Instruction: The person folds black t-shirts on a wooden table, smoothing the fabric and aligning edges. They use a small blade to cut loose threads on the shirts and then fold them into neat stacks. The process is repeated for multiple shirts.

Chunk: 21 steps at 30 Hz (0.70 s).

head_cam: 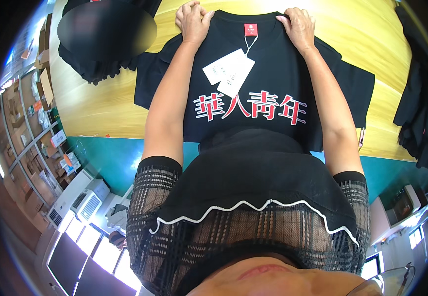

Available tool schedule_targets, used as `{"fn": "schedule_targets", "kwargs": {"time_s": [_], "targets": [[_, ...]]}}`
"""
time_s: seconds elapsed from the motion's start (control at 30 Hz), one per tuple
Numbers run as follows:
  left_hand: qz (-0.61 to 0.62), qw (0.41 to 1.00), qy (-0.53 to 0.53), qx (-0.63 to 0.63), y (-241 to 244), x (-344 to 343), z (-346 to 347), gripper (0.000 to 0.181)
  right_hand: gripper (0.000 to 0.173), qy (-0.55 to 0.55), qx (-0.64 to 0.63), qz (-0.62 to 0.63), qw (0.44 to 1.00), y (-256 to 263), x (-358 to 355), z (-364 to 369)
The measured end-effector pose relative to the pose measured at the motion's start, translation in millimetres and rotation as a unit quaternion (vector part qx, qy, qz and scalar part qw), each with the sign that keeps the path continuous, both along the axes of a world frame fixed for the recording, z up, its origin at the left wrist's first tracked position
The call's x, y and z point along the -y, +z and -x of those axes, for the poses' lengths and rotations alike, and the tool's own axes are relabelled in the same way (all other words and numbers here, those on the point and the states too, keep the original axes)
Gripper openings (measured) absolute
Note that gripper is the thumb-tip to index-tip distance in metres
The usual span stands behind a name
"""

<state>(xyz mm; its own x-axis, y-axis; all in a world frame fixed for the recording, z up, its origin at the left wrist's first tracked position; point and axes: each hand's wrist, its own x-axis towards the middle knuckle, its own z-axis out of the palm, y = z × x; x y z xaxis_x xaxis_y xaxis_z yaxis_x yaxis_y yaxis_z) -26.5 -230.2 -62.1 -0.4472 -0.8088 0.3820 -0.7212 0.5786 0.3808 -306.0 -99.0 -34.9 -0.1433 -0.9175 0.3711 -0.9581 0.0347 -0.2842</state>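
A black short-sleeved T-shirt (276,66) lies spread front side up, its neckline at the far end. Large red and white printed characters (262,107) run across its chest. My left hand (195,24) pinches the left shoulder where it meets the collar. At the opposite collar end, my right hand (299,29) grips the fabric between thumb and fingers. Inside the neck is a red label (251,29) bearing writing. From it, white paper hang tags (238,76) on a string rest over the chest. My body hides part of the shirt's lower portion.
The shirt lies on a yellow wood-grain table (99,111). Dark garments (88,66) are heaped at the upper left, partly behind a blurred patch. More black garments (417,111) hang over the right side. Shelves with cartons (25,122) stand at left, above a green floor (106,159).
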Motion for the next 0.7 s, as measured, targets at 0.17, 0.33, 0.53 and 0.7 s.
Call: {"fn": "schedule_targets", "kwargs": {"time_s": [0.17, 0.33, 0.53, 0.7], "targets": [[-0.096, 0.984, 0.080, -0.130, 29, 12, -15, 0.017, 0.018, -0.058, 0.253, -0.011, 0.966, -11, 6, 31], [-0.484, 0.838, 0.136, -0.213, 58, -30, -10, 0.026, 0.031, -0.079, 0.517, -0.216, 0.824, 32, -21, 6], [-0.535, 0.764, 0.143, -0.332, 57, -70, 0, 0.028, 0.031, -0.090, 0.691, -0.157, 0.700, 27, -44, -22], [-0.468, 0.759, 0.102, -0.440, 58, -129, -24, 0.020, 0.009, -0.077, 0.686, -0.017, 0.724, 16, -105, -41]]}}
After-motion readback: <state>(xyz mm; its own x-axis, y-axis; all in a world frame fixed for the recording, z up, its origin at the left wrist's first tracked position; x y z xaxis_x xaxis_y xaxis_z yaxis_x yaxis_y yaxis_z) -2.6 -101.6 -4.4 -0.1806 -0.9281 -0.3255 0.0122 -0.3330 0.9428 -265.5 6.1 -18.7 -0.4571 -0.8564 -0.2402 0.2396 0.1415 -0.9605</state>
